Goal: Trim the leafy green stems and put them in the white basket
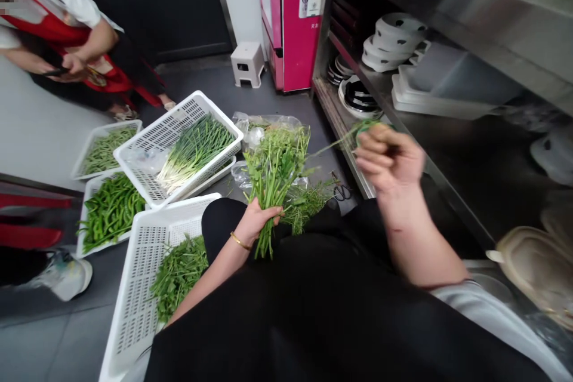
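My left hand (pixel 258 219) is closed around the stems of a bunch of leafy green herbs (pixel 275 170), which looks like coriander and stands upright above my lap. Raised to the right, my right hand (pixel 387 155) is closed on a few thin green stalks (pixel 366 125), partly hidden by the fingers and slightly blurred. Below the bunch lies a heap of loose greens (pixel 308 203). At my left arm, a white perforated basket (pixel 141 262) holds more picked greens (pixel 181 274).
A white basket (pixel 154 182) holds green onions (pixel 197 149); others contain green chilies (pixel 114 206) and green beans (pixel 110 152). Scissors (pixel 342 191) lie near a metal shelf (pixel 349 62) with dishes. A plastic stool (pixel 248 62) stands behind. A person in a red apron (pixel 58 30) stands left.
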